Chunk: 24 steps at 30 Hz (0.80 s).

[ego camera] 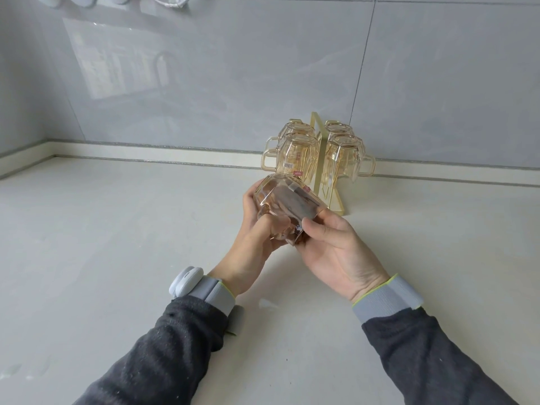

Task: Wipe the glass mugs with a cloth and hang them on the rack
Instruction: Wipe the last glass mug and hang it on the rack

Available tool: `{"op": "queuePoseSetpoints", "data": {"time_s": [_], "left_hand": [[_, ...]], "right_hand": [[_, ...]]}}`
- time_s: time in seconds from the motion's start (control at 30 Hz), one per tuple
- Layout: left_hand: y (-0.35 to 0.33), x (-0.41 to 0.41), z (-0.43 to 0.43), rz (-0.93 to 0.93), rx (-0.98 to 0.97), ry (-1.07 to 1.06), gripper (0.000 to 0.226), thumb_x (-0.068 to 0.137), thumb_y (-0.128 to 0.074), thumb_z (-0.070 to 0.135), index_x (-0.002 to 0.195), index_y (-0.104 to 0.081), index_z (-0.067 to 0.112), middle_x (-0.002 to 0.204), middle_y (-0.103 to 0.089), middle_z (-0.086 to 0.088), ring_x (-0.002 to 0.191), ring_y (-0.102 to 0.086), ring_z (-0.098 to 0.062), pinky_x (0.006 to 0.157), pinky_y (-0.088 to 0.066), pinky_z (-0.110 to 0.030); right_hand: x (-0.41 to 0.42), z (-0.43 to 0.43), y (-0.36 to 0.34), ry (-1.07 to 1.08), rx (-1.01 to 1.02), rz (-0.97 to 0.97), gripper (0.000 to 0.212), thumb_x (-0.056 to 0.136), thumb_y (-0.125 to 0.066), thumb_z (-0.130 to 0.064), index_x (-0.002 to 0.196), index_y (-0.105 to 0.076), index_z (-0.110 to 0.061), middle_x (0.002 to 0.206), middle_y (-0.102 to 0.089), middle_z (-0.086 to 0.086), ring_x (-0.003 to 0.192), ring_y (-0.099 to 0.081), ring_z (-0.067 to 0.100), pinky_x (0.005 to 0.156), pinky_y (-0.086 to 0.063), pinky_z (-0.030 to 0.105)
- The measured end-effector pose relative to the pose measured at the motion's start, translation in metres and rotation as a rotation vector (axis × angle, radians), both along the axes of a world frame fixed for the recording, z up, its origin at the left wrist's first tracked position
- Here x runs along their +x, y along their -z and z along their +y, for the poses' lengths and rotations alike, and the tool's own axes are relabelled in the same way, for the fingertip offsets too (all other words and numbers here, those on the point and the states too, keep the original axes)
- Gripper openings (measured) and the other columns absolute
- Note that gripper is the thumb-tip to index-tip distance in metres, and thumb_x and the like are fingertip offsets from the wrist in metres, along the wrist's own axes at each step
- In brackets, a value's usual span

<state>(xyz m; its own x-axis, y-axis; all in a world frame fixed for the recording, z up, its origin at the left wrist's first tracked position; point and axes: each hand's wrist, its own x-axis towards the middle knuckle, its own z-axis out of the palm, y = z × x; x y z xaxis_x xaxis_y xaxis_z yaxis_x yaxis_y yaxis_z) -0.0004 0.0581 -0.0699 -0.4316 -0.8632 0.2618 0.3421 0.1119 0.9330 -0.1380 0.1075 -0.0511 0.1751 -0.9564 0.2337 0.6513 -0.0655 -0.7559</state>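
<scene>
We're mid-wipe here. Both hands have the mug (277, 197) lifted off the counter (117, 229), just in front of the rack (317, 159), and it lies tilted with its base toward the far left and its mouth toward us. Our left hand (254, 238) is curled round the mug's near left side and grips it firmly. Our right hand (336, 252) is closed on the mouth end with the thumb pressed over the rim; where its fingers go, we cannot tell. A dark brown cloth (298, 207) shows through the glass, and it looks to be stuffed inside, so we judge this to be the inside wipe.

Behind, four hung mugs (296, 154) sit upside down on the gold rack at the far right, two on each side of its upright, handles sticking outward.

Next, we'd say the cloth has to come out and the mug must be turned mouth down, then eased onto a free peg. Which peg is free we cannot make out, because the hung glasses hide them. Room there is tight, so glass could knock glass.
</scene>
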Motion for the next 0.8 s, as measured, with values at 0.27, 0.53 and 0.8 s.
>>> {"op": "queuePoseSetpoints", "data": {"time_s": [0.27,0.53,0.8], "left_hand": [[-0.001,0.0,0.0,0.023,-0.004,0.014,0.082,0.066,-0.065,0.028,0.144,-0.037,0.028,0.115,-0.063,-0.005,0.094,-0.064,-0.016,0.079,-0.057,-0.03],[-0.001,0.0,-0.002,0.01,-0.027,-0.099,0.091,0.059,-0.066,0.028,0.144,-0.031,0.031,0.1,-0.066,-0.001,0.089,-0.058,-0.017,0.086,-0.054,-0.039],[0.0,0.0,-0.001,-0.007,0.01,-0.061,0.088,0.062,-0.065,0.027,0.144,-0.032,0.03,0.101,-0.067,0.002,0.089,-0.056,-0.019,0.085,-0.053,-0.038]], "right_hand": [[0.005,-0.001,0.003,0.124,0.021,0.067,0.079,0.078,-0.084,-0.017,0.145,-0.046,0.003,0.146,-0.046,0.032,0.121,-0.05,0.035,0.105,-0.036,0.039],[0.001,-0.003,0.01,0.237,0.16,0.039,0.054,0.077,-0.072,-0.006,0.127,-0.061,0.009,0.127,-0.065,0.027,0.113,-0.064,0.034,0.109,-0.047,0.039],[0.003,-0.003,0.007,0.218,0.157,0.047,0.053,0.077,-0.073,-0.003,0.128,-0.062,0.007,0.124,-0.063,0.03,0.109,-0.057,0.038,0.103,-0.041,0.04]]}}
